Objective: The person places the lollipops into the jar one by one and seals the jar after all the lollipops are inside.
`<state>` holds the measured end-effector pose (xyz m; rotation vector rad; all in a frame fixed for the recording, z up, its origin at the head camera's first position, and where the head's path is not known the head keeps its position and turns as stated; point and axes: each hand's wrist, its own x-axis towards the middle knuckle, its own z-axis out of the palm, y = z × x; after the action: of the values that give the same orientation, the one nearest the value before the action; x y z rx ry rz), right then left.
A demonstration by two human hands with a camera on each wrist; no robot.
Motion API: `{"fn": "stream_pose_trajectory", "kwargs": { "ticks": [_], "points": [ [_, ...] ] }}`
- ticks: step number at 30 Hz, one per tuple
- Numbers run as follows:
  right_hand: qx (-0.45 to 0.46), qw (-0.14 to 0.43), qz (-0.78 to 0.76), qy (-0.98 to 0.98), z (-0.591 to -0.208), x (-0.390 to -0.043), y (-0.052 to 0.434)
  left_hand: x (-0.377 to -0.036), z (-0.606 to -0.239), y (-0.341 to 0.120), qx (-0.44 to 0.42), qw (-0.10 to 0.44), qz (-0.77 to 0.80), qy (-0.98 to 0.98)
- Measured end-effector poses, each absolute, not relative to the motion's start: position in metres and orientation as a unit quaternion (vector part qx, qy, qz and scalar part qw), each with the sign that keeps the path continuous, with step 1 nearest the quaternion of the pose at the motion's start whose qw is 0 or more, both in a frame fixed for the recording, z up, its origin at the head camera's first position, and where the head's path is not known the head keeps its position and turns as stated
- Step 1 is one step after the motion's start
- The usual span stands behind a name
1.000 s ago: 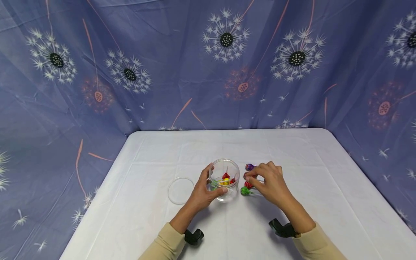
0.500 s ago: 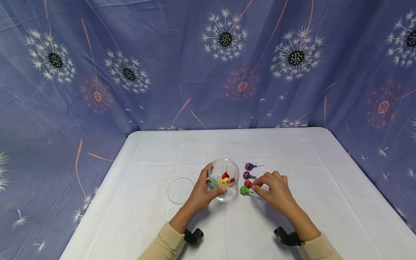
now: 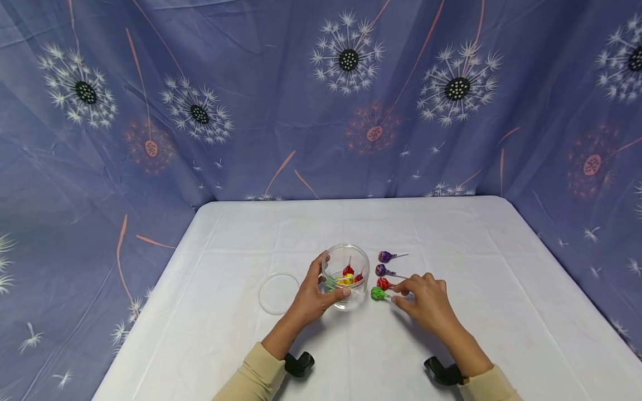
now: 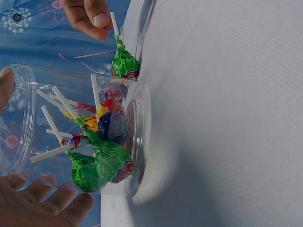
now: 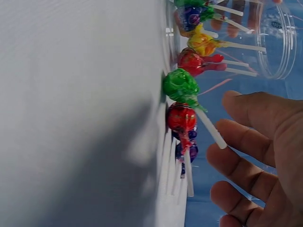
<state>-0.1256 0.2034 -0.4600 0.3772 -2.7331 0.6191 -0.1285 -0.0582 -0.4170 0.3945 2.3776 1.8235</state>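
**Four lollipops beside a jar, sticks pointing away from it**

A clear jar [image 3: 346, 277] is stood upright on the white table [image 3: 451, 234], mouth up, and is gripped by the left hand [image 3: 313, 295], whose thumb and fingers are curled round its wall. Wrapped lollipops [image 4: 102, 142] in green, red, yellow and purple are held inside, heads down at the base, with the white sticks leaning up towards the mouth.

Just to the right of the jar four lollipops are laid flat in a short column. The green lollipop [image 3: 377, 293] is the nearest to the person; its head lies close to the jar's base and its long axis runs roughly across the table, the stick pointing away from the jar towards the right hand [image 3: 426, 301]. In the left wrist view the stick end is seen pinched between the thumb and a fingertip of that hand; the remaining fingers are seen loosely spread in the right wrist view.

The red lollipop [image 3: 383, 283] is laid just beyond the green one, then a purple lollipop [image 3: 381, 270], then a second purple lollipop [image 3: 385, 257] farthest from the person. All are laid the same way, heads towards the jar and sticks pointing off to the right.

A clear round lid [image 3: 278, 293] is laid flat to the left of the jar, just beyond the left hand. A purple cloth [image 3: 251, 100] printed with dandelions is hung behind the table.
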Motion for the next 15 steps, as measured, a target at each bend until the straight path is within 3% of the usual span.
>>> {"fn": "stream_pose_trajectory", "kwargs": {
  "ticks": [15],
  "points": [
    [0.099, 0.131, 0.219, -0.962, -0.473, -0.125, 0.203, -0.129, -0.418, -0.059, 0.128, 0.061, 0.601, 0.786]
  ]
}}
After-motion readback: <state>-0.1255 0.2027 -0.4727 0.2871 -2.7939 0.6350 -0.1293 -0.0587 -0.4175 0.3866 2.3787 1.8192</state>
